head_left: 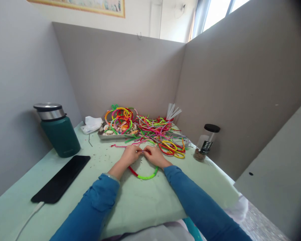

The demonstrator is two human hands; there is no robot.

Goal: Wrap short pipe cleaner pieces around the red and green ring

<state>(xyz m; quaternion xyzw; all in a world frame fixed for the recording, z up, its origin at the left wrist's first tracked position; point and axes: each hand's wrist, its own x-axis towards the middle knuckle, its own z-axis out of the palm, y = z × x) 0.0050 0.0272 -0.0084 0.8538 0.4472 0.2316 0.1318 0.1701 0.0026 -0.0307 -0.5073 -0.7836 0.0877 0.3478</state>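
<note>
My left hand (130, 154) and my right hand (154, 155) meet tip to tip over the table, both closed in a pinch. Between their fingertips shows a tiny purple bit, perhaps the end of a pipe cleaner. Below them, a ring wrapped in red, lime and darker green (145, 178) curves down onto the cloth; its upper part is hidden by my hands. Just right of my right hand lie scissors with red and yellow handles (168, 147). A pink strand (125, 146) lies behind my left hand.
Behind my hands stand a metal tray (115, 137) of shells and coloured rings and a heap of pipe cleaners (154, 125). Leftward are a green bottle (61, 135), a black phone (61, 179) on a cable and white tissue (92, 124). A black-lidded jar (206, 142) stands right. Partitions surround the table.
</note>
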